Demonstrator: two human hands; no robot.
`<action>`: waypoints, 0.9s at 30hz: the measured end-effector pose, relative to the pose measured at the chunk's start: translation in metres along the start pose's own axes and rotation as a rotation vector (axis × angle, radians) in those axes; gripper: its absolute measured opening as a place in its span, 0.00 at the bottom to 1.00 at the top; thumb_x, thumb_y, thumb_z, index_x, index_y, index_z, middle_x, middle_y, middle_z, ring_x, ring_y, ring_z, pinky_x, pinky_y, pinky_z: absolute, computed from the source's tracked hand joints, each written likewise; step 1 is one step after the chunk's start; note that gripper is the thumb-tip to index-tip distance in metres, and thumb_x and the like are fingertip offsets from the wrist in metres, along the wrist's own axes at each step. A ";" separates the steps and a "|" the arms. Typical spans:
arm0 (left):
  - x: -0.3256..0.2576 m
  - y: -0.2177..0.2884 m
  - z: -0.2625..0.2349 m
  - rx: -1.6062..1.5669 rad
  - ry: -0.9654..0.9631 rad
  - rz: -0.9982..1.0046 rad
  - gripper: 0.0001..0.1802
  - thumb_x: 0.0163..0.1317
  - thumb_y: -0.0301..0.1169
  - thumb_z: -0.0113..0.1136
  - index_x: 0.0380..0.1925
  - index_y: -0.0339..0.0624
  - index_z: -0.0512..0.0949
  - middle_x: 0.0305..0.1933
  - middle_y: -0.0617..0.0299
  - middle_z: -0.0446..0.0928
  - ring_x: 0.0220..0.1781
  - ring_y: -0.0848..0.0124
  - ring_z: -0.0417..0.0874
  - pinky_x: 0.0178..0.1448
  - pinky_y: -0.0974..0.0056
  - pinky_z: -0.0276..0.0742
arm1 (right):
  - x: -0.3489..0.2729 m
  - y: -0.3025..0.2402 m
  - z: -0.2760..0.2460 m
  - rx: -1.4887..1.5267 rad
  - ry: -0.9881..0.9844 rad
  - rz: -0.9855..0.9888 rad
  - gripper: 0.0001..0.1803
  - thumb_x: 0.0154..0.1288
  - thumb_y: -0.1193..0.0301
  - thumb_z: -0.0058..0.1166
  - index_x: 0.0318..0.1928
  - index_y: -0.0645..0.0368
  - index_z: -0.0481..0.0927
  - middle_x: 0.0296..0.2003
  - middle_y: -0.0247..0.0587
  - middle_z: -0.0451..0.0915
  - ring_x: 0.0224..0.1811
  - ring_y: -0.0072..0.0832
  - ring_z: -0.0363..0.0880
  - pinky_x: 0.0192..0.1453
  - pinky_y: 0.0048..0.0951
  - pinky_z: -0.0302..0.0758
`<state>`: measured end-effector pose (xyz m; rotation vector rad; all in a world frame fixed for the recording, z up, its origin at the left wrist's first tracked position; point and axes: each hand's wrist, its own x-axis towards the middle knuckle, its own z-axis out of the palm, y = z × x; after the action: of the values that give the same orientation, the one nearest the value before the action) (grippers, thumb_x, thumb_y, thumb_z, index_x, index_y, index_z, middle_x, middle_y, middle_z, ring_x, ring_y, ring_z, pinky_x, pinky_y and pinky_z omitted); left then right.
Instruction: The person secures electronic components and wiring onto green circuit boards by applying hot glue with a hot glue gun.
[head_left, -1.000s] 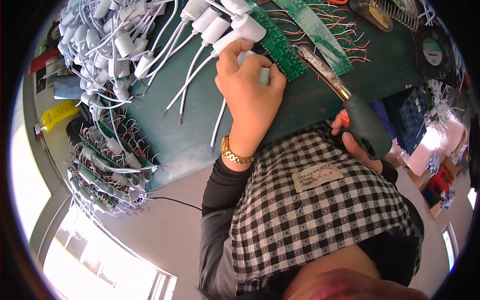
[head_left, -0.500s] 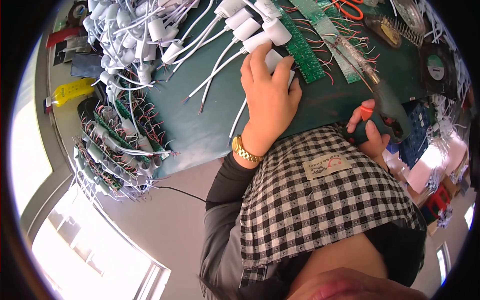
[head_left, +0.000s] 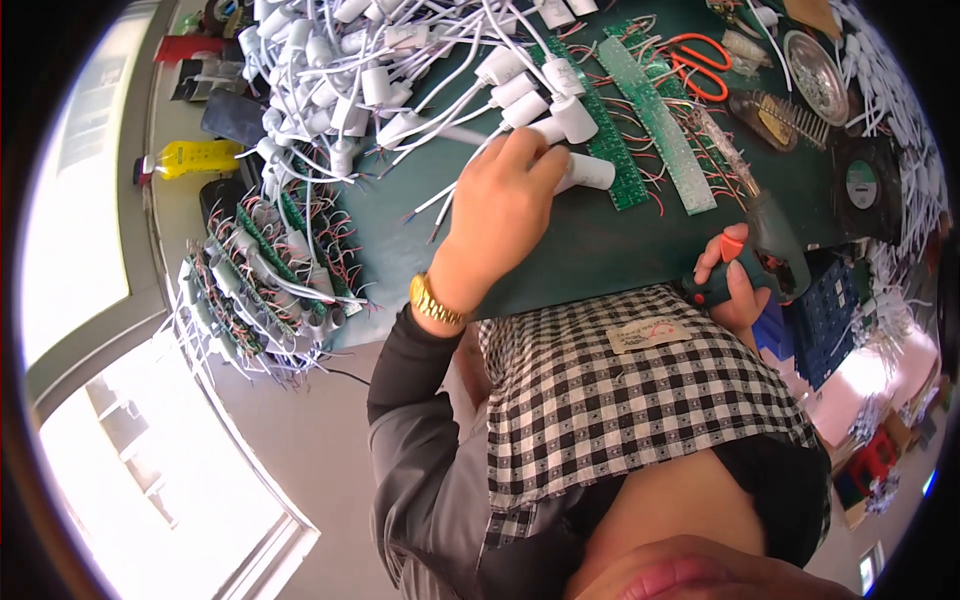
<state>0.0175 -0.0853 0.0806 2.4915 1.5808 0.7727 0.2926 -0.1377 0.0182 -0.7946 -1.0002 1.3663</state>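
Observation:
My left hand (head_left: pixel 503 205), with a gold watch at its wrist, is closed over the table, gripping a white cylindrical housing (head_left: pixel 592 172) whose end sticks out past the fingertips. A blurred white cable (head_left: pixel 462 133) runs leftward beyond the knuckles. Just above the hand lies a row of similar white housings (head_left: pixel 516 90) with cables. At the right, my right hand (head_left: pixel 738 285) is wrapped round the dark grip of a soldering gun (head_left: pixel 778 240) with an orange trigger. Its metal tip points up toward the green circuit board strips (head_left: pixel 655 120), which carry thin red and white wires.
White cabled housings (head_left: pixel 345 90) are heaped at upper left. Wired boards (head_left: pixel 265 270) are stacked at the table's left edge, near a yellow bottle (head_left: pixel 200 158). Orange-handled scissors (head_left: pixel 705 65), a coiled spring stand (head_left: pixel 795 122) and a solder reel (head_left: pixel 862 185) sit at upper right.
My left hand has shifted left and closed round the white housing, whose cable has swung from pointing down to pointing left. The view has shifted; my right hand keeps its grip on the soldering gun.

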 end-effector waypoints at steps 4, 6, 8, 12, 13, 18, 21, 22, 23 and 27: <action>0.013 -0.031 0.032 -0.183 -0.003 -0.051 0.14 0.44 0.16 0.52 0.32 0.39 0.81 0.34 0.59 0.75 0.31 0.58 0.77 0.35 0.62 0.75 | 0.000 0.012 -0.008 0.063 -0.013 0.007 0.21 0.61 0.69 0.47 0.53 0.66 0.66 0.30 0.47 0.74 0.25 0.26 0.72 0.31 0.26 0.71; 0.016 -0.023 0.017 -0.406 -0.098 -0.083 0.17 0.45 0.16 0.52 0.36 0.40 0.81 0.36 0.59 0.75 0.29 0.65 0.77 0.35 0.65 0.74 | -0.002 0.013 -0.010 0.141 0.032 0.007 0.21 0.62 0.69 0.46 0.54 0.66 0.64 0.31 0.47 0.74 0.26 0.26 0.72 0.32 0.26 0.71; 0.014 -0.026 -0.007 -0.533 -0.183 -0.128 0.19 0.47 0.17 0.52 0.41 0.40 0.80 0.40 0.60 0.76 0.28 0.71 0.76 0.33 0.68 0.73 | -0.004 0.013 -0.015 0.143 0.008 -0.010 0.21 0.62 0.70 0.46 0.54 0.66 0.64 0.31 0.47 0.73 0.26 0.26 0.72 0.32 0.27 0.72; -0.005 -0.068 -0.029 -0.111 0.273 -0.364 0.16 0.52 0.18 0.54 0.42 0.39 0.79 0.45 0.56 0.77 0.27 0.69 0.78 0.31 0.68 0.74 | -0.007 0.010 -0.010 0.093 0.008 -0.026 0.21 0.63 0.70 0.45 0.54 0.66 0.62 0.30 0.48 0.73 0.25 0.27 0.71 0.32 0.28 0.73; -0.010 -0.081 -0.034 0.198 0.320 -0.424 0.13 0.54 0.21 0.54 0.41 0.38 0.78 0.38 0.54 0.78 0.27 0.63 0.79 0.32 0.63 0.75 | -0.007 0.012 -0.011 0.090 -0.009 -0.033 0.21 0.62 0.70 0.45 0.54 0.66 0.62 0.30 0.48 0.73 0.25 0.27 0.71 0.32 0.28 0.73; -0.024 -0.120 -0.038 0.473 0.304 -0.796 0.13 0.57 0.33 0.53 0.40 0.38 0.76 0.24 0.45 0.79 0.27 0.48 0.81 0.29 0.50 0.75 | -0.005 0.014 -0.007 0.053 0.000 -0.032 0.21 0.62 0.71 0.44 0.54 0.66 0.62 0.30 0.48 0.73 0.25 0.27 0.71 0.32 0.27 0.73; -0.018 -0.116 -0.033 0.350 0.329 -0.750 0.12 0.55 0.33 0.56 0.38 0.39 0.77 0.28 0.47 0.79 0.31 0.49 0.80 0.32 0.52 0.75 | -0.008 0.011 -0.006 0.066 0.032 -0.053 0.21 0.61 0.71 0.44 0.54 0.66 0.63 0.29 0.48 0.73 0.25 0.27 0.71 0.31 0.27 0.72; -0.014 -0.114 -0.031 0.346 0.333 -0.739 0.12 0.55 0.33 0.56 0.38 0.39 0.77 0.28 0.47 0.79 0.31 0.49 0.80 0.32 0.52 0.75 | -0.009 0.010 -0.006 0.078 0.048 -0.070 0.21 0.61 0.71 0.44 0.54 0.66 0.63 0.29 0.48 0.73 0.24 0.27 0.71 0.31 0.26 0.72; -0.013 -0.118 -0.026 0.373 0.409 -0.633 0.12 0.54 0.34 0.58 0.37 0.39 0.77 0.31 0.48 0.77 0.34 0.50 0.78 0.35 0.52 0.75 | -0.006 0.012 -0.006 0.077 0.049 -0.066 0.21 0.61 0.71 0.44 0.54 0.66 0.63 0.29 0.48 0.73 0.24 0.27 0.71 0.31 0.26 0.72; 0.004 -0.129 -0.013 0.568 0.436 -0.607 0.16 0.48 0.37 0.64 0.35 0.40 0.78 0.39 0.53 0.72 0.43 0.51 0.72 0.45 0.52 0.71 | 0.000 0.017 -0.002 0.085 0.036 -0.063 0.21 0.61 0.71 0.45 0.53 0.66 0.63 0.29 0.47 0.73 0.24 0.26 0.71 0.32 0.27 0.72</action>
<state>-0.0935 -0.0252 0.0500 1.9650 2.8572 0.8881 0.2880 -0.1363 0.0020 -0.7167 -0.9258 1.3272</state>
